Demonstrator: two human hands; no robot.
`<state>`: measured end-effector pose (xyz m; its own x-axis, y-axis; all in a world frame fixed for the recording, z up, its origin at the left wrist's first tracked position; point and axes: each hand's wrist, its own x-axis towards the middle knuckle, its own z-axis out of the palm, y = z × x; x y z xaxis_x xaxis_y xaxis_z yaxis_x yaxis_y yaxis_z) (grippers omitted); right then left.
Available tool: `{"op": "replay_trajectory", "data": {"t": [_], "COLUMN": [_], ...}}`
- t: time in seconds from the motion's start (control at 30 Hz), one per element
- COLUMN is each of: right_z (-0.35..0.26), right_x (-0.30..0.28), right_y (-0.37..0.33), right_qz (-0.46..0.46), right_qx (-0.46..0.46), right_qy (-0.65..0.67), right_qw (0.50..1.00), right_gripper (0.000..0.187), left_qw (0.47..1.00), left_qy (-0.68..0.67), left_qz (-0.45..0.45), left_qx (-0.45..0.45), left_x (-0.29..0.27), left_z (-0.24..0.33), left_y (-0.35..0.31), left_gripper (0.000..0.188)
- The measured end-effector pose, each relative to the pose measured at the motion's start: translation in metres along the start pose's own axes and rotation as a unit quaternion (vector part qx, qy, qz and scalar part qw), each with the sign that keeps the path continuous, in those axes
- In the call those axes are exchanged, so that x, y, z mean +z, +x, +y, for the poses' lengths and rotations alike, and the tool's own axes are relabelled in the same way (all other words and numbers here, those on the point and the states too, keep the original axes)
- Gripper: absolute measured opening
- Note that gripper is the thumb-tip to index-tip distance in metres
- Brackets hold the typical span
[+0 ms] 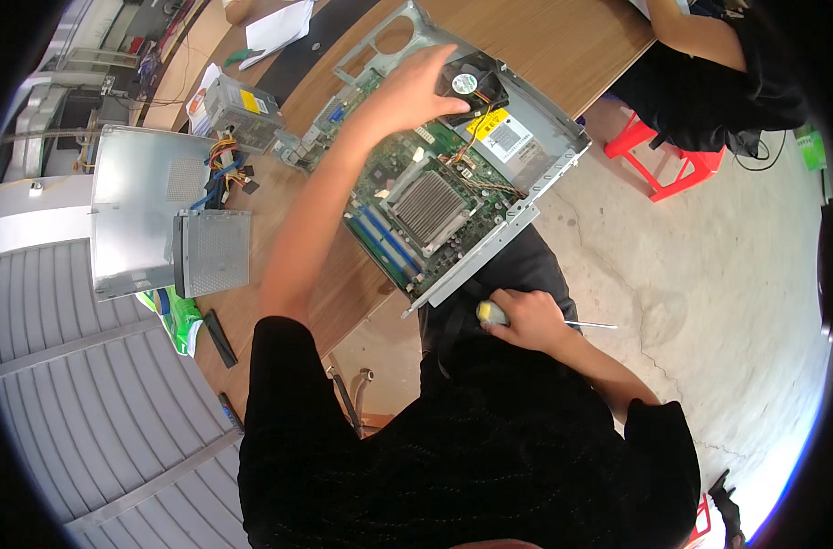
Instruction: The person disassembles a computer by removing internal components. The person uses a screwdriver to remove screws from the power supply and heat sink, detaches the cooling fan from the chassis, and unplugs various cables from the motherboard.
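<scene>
My left hand (414,93) reaches across an opened computer case (546,188) with its thumb and fingers round the near side of a black cooling fan (483,87). Thin coloured wires run from the fan to the green motherboard (380,178). A finned metal heat sink (429,208) sits on that board, beside blue and white memory slots (389,240). Down by my lap, my right hand (533,320) is closed round a screwdriver (494,314) with a yellowish handle. Its metal shaft points right, away from the case.
On the wooden table (293,247), a power supply (240,108) with bundled cables, a metal side panel (128,201) and a perforated drive cage (217,252) lie to the left. Papers (277,35) are at the back. Another person (709,82) sits at the far right, near a red stool (663,165).
</scene>
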<state>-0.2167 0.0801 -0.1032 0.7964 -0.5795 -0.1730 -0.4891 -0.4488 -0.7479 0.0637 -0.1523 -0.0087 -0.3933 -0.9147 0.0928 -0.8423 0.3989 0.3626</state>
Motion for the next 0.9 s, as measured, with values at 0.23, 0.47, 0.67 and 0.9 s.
{"op": "replay_trajectory", "data": {"t": [0.23,0.47,0.67,0.9], "right_z": [0.009,0.013,0.011,0.009], "right_x": [0.004,-0.001,0.003,-0.003], "right_y": [0.008,0.014,0.016,0.018], "right_qz": [0.145,0.115,0.106,0.096], "right_qx": [-0.012,-0.025,-0.023,-0.013], "right_qy": [0.019,0.05,0.052,0.069], "right_qw": [0.989,0.992,0.993,0.993], "right_gripper": [0.035,0.035,0.035,0.034], "left_qw": [0.996,0.955,0.992,0.989], "left_qy": [0.025,0.112,0.028,0.004], "left_qz": [-0.086,0.272,0.118,0.026], "left_qx": [-0.01,0.028,-0.031,-0.149], "left_x": [0.014,-0.015,-0.056,-0.031], "left_z": [0.01,0.089,0.109,0.119], "left_y": [0.016,0.005,-0.103,-0.149], "left_gripper": [0.093,0.055,0.085,0.083]}}
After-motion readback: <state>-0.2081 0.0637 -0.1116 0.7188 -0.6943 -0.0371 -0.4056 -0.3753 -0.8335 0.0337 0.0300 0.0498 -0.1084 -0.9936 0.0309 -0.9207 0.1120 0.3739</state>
